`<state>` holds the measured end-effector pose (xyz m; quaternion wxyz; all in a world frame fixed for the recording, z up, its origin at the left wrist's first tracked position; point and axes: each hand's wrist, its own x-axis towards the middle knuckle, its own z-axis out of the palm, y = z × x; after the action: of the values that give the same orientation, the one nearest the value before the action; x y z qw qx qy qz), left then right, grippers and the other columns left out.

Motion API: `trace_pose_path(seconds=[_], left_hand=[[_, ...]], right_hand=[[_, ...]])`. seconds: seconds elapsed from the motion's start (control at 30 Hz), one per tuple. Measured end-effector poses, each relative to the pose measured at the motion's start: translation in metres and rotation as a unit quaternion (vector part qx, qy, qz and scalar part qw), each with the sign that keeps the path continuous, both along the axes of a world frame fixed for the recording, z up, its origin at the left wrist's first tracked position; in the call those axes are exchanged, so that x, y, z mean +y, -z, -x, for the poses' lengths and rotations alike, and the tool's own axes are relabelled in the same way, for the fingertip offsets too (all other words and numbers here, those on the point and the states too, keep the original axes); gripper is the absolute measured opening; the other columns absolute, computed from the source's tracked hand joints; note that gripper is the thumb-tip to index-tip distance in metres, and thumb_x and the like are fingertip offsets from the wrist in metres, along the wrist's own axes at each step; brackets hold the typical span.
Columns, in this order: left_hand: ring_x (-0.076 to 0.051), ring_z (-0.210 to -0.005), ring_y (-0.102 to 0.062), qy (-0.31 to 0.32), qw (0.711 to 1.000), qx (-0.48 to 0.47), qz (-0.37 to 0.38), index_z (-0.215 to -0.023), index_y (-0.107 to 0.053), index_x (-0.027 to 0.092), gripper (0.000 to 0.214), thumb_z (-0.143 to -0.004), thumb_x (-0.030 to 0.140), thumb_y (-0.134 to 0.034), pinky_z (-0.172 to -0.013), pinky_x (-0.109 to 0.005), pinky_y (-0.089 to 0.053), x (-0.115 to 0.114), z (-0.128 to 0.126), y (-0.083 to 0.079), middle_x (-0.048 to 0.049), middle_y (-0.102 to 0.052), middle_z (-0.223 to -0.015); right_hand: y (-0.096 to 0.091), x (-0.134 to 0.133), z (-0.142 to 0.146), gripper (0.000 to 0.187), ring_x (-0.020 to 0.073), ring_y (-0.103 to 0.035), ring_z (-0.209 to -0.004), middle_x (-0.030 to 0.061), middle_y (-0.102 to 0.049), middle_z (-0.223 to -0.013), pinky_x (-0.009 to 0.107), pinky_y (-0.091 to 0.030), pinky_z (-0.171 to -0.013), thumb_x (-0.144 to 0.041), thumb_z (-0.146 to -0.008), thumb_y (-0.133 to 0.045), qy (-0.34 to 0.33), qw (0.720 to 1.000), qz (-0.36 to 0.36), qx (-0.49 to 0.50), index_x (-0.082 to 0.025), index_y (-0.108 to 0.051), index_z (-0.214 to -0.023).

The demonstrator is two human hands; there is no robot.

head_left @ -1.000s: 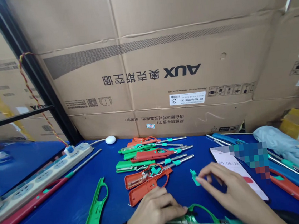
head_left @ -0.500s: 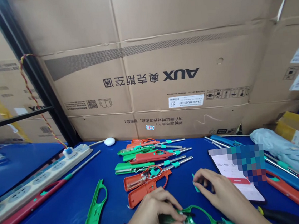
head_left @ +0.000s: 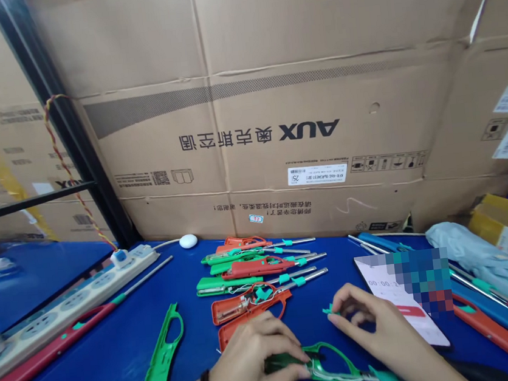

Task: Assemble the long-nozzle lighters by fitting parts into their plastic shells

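Note:
My left hand (head_left: 257,361) is closed around the handle of an opened green utility lighter (head_left: 337,378) near the front edge of the view. White wires lie inside its shell, and a metal tube with a teal collar (head_left: 385,377) runs out to the right, under my right forearm. Between the thumb and index finger of my right hand (head_left: 372,318) is a small teal plastic piece (head_left: 328,310), held just above the table, beyond the lighter. A loose green lighter shell half (head_left: 157,366) lies to the left of my left hand.
Several opened red and green lighters (head_left: 258,267) lie in a row behind my hands. On the left are a power strip (head_left: 69,306) and a red lighter (head_left: 39,362). A phone (head_left: 427,323) and orange lighter (head_left: 503,327) lie right. Cardboard (head_left: 244,106) stands behind.
My right hand has turned the small teal piece, which now points leftward and sits slightly higher. My left hand and the green lighter have shifted slightly left.

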<state>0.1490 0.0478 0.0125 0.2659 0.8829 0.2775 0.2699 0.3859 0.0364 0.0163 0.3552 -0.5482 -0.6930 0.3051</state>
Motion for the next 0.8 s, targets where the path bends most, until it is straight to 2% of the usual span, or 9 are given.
trace_pose_path(seconds=[0.1,0.3,0.4,0.57,0.7,0.8], left_hand=[[-0.015,-0.080,-0.064,-0.022,1.000,-0.004,-0.019,-0.088,-0.072,0.021,0.009,-0.081,0.022,-0.066,-0.073,-0.024,-0.049,-0.001,0.001,-0.001,-0.0018,-0.070,-0.088],[-0.017,-0.081,-0.063,-0.032,0.998,-0.004,-0.061,-0.089,-0.071,0.021,0.017,-0.072,0.023,-0.073,-0.076,-0.029,-0.050,-0.003,-0.001,0.000,-0.0025,-0.068,-0.093],[-0.017,-0.083,-0.062,-0.018,0.997,0.004,-0.081,-0.091,-0.070,0.022,0.018,-0.073,0.022,-0.072,-0.077,-0.029,-0.049,-0.004,0.000,0.000,-0.0020,-0.068,-0.095],[-0.017,-0.091,-0.059,0.035,0.993,0.029,-0.111,-0.100,-0.068,0.025,0.018,-0.082,0.027,-0.068,-0.082,-0.028,-0.047,-0.006,0.001,0.002,-0.0029,-0.066,-0.104],[-0.019,-0.096,-0.056,0.034,0.990,0.057,-0.122,-0.111,-0.064,0.027,0.025,-0.085,0.027,-0.065,-0.086,-0.030,-0.046,-0.008,0.000,0.002,-0.0041,-0.062,-0.111],[-0.019,-0.096,-0.055,0.030,0.990,0.064,-0.119,-0.108,-0.064,0.025,0.021,-0.087,0.021,-0.062,-0.086,-0.030,-0.046,-0.009,-0.002,0.002,-0.0046,-0.062,-0.110]], right_hand=[[-0.004,-0.004,0.003,0.014,0.0138,-0.060,-0.070,-0.0002,-0.063,-0.081,0.023,-0.048,-0.061,-0.034,-0.085,-0.056,-0.034,0.999,0.013,0.016,-0.020,-0.058,-0.081],[-0.007,-0.010,0.012,0.010,0.0144,-0.062,-0.075,0.0001,-0.069,-0.085,0.022,-0.046,-0.063,-0.024,-0.084,-0.057,-0.107,0.993,0.039,-0.002,-0.021,-0.065,-0.090],[-0.006,-0.011,0.013,0.017,0.0139,-0.062,-0.073,-0.0003,-0.070,-0.086,0.022,-0.047,-0.064,-0.021,-0.081,-0.059,-0.111,0.993,0.047,-0.002,-0.022,-0.065,-0.097],[-0.008,-0.012,0.012,0.015,0.0142,-0.062,-0.071,-0.0011,-0.072,-0.080,0.023,-0.045,-0.063,-0.023,-0.084,-0.056,-0.112,0.992,0.050,-0.038,-0.022,-0.070,-0.089],[-0.010,-0.013,0.013,0.015,0.0143,-0.063,-0.072,-0.0014,-0.071,-0.081,0.022,-0.044,-0.064,-0.024,-0.086,-0.054,-0.109,0.992,0.043,-0.040,-0.022,-0.069,-0.089],[-0.010,-0.013,0.014,0.016,0.0143,-0.063,-0.074,-0.0016,-0.071,-0.084,0.022,-0.045,-0.065,-0.024,-0.087,-0.053,-0.107,0.993,0.031,-0.044,-0.022,-0.068,-0.089]])
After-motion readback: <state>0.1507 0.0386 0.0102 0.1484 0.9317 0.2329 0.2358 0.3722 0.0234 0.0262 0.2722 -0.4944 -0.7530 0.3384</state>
